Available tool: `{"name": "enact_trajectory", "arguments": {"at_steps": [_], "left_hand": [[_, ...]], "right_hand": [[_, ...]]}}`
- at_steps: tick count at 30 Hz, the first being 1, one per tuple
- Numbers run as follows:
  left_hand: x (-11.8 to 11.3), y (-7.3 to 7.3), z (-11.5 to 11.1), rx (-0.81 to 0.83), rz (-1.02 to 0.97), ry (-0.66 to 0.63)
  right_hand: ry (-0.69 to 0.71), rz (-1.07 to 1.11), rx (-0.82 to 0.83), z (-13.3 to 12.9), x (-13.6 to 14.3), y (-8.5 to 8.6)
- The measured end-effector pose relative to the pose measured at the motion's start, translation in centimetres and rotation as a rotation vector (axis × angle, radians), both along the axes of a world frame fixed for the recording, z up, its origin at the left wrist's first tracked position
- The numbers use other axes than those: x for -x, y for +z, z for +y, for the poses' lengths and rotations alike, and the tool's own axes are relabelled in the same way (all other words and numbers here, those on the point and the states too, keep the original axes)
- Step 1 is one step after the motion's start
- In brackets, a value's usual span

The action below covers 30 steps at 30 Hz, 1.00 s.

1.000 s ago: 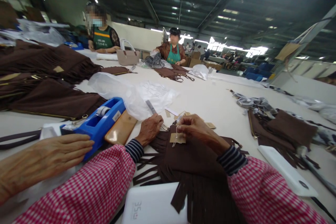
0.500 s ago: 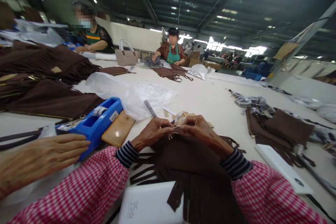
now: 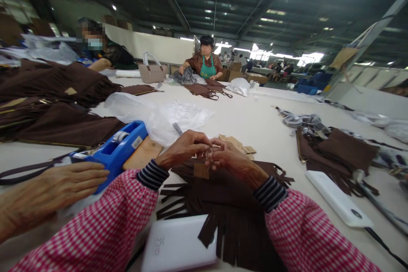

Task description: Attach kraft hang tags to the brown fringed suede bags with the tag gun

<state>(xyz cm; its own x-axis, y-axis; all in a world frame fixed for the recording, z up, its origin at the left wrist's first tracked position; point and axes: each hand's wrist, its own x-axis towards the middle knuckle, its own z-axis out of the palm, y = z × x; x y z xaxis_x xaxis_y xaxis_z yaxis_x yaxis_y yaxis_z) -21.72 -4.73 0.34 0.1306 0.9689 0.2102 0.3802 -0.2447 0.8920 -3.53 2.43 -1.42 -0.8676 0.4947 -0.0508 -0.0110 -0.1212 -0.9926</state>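
Note:
My left hand and my right hand meet over the top edge of a brown fringed bag. Their fingertips pinch a thin pale string between them. Just beneath the fingers, a small brown paper tag lies against the bag. More paper tags are spread on the white table behind my right hand. A white power bank rests at the bag's near left, with a dark strip across its corner.
Another person's hand lies beside a blue tape dispenser on the left. Brown bags are piled behind it. A white device and more bags are at right. Two people work across the table.
My hands have drawn closer together, and a paper tag now shows below them. The co-worker at the far left has leaned lower. The view has shifted slightly.

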Motion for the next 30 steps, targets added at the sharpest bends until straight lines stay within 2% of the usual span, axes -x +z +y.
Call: {"name": "enact_trajectory", "arguments": {"at_steps": [4,9,14,17,20,23,25,27,30], "left_hand": [[0.3,-0.8,-0.1,0.051,-0.138,-0.009],[0.3,-1.6,-0.2,0.146,-0.323,0.076],[1.0,-2.5,-0.3,0.198,-0.369,0.139],[2.3,-3.7,-0.2,0.209,-0.268,0.274],[3.8,-5.0,-0.3,0.191,0.089,0.482],[4.3,-5.8,-0.2,0.239,0.419,0.553],[4.0,-6.2,0.0,0.282,0.462,0.528],[3.4,-6.6,0.5,0.308,0.413,0.505],[2.4,-6.9,1.4,0.329,0.303,0.563]], "right_hand": [[-0.029,-0.058,-0.085,0.3,-0.5,-0.2],[-0.079,-0.081,-0.248,0.2,-0.7,0.3],[-0.128,-0.13,-0.471,0.5,0.0,-0.2],[-0.171,-0.169,-0.56,1.3,0.5,-1.1],[-0.237,-0.249,-0.659,2.4,0.8,-2.0],[-0.284,-0.3,-0.785,3.3,1.1,-2.6],[-0.294,-0.322,-0.849,3.5,1.4,-2.8],[-0.279,-0.357,-0.884,3.4,1.7,-3.2],[-0.25,-0.412,-0.878,3.0,2.2,-4.0]]}}
